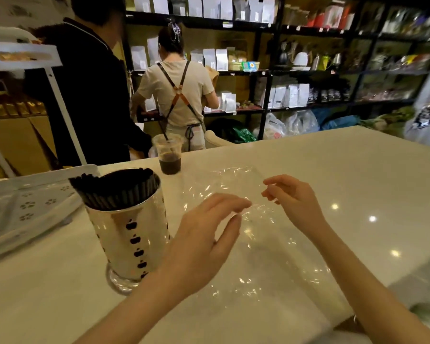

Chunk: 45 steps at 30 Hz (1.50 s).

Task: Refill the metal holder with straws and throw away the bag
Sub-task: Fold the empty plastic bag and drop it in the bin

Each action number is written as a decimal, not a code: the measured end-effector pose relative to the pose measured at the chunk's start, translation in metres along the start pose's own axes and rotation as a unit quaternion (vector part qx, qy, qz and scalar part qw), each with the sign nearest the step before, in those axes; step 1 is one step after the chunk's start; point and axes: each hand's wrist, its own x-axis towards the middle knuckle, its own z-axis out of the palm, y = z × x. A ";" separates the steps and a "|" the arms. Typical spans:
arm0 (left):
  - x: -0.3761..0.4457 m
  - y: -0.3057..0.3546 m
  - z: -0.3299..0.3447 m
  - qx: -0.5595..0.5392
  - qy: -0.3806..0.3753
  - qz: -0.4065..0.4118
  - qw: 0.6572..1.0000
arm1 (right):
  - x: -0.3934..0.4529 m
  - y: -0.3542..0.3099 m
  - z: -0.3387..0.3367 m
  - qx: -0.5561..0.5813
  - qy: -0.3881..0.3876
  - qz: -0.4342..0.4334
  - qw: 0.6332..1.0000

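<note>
The clear bag [236,194] is hard to read: it is nearly see-through, so I make out its shape only from creases and glints on the pale counter [333,170]. Its far end shows as a rough rectangle behind my hands; the near part runs on under my forearms and its edges there fade into the surface. I cannot tell whether anything is left inside it. My left hand [204,234] hovers over the middle of the bag with fingers curled and spread, thumb close to the fingertips; it covers the plastic beneath, so I cannot tell whether it pinches the film or just hangs above it. My right hand [293,199] is loosely open, fingers bent, nothing clearly between them, just above the bag's right side.

The metal holder [132,234] stands upright on the counter to the left of my left hand, shiny, with columns of small dark cut-outs and a flared foot. It is packed with black straws [114,189] that lean left and stick out above the rim. Behind it sits a plastic cup [168,155] of dark drink with a straw. A white tray [30,207] lies at the left, cut off by the frame edge
</note>
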 end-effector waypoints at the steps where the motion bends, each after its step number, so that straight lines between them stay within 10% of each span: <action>1: 0.000 -0.011 0.019 -0.007 -0.018 -0.056 0.998 | 0.001 0.016 -0.003 -0.041 0.019 0.020 0.999; 8: 0.003 -0.087 0.083 0.164 -0.062 -0.321 0.930 | 0.008 0.082 -0.009 -0.363 -0.035 0.116 0.924; 16: 0.002 -0.108 0.091 0.261 -0.098 -0.420 0.864 | 0.009 0.088 0.001 -0.412 -0.034 0.092 0.906; 25: 0.006 -0.100 0.081 0.094 0.060 -0.369 0.923 | 0.013 0.087 -0.003 -0.181 0.007 0.095 0.979; 30: 0.015 -0.095 0.068 -0.137 0.170 -0.501 0.838 | 0.011 0.081 -0.018 0.073 0.042 0.132 0.988; 35: 0.025 -0.079 0.052 -0.368 0.199 -0.466 0.779 | 0.014 0.070 -0.051 0.252 0.010 0.155 0.955; 45: 0.071 -0.068 0.034 -0.076 0.120 -0.299 0.944 | 0.025 0.018 -0.108 0.028 -0.022 0.036 0.999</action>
